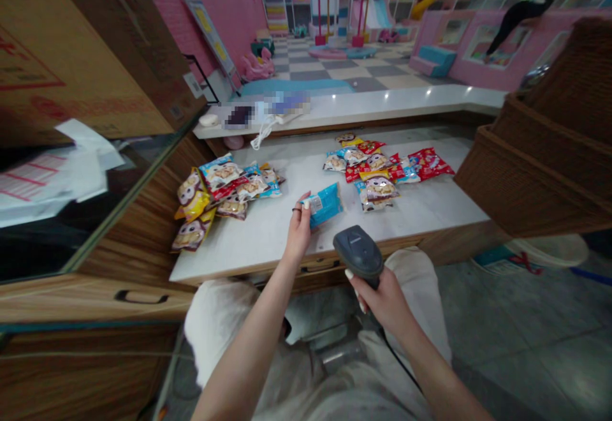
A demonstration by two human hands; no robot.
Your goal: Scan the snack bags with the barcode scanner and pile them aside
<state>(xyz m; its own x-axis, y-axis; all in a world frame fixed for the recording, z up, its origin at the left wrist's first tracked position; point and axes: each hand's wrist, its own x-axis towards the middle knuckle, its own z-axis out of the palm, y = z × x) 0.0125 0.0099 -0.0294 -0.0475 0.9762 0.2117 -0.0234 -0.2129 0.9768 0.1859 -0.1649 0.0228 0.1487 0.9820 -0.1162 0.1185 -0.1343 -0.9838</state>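
Note:
My left hand (299, 229) pinches a blue snack packet (325, 204) by its near end, holding it just above the white counter (421, 207) with its barcode label facing up. My right hand (382, 296) grips a dark handheld barcode scanner (357, 250), whose head points toward the blue packet a short way in front of it. One pile of snack packets (224, 194) lies to the left on the counter. A second pile (382, 169) of red, blue and yellow packets lies at the back right.
Brown wicker baskets (540, 153) stand at the right end of the counter. Cardboard boxes (86, 51) and papers sit on the wooden unit at the left. A raised white ledge (382, 102) runs behind the counter. Beyond it is a pink play area with a person.

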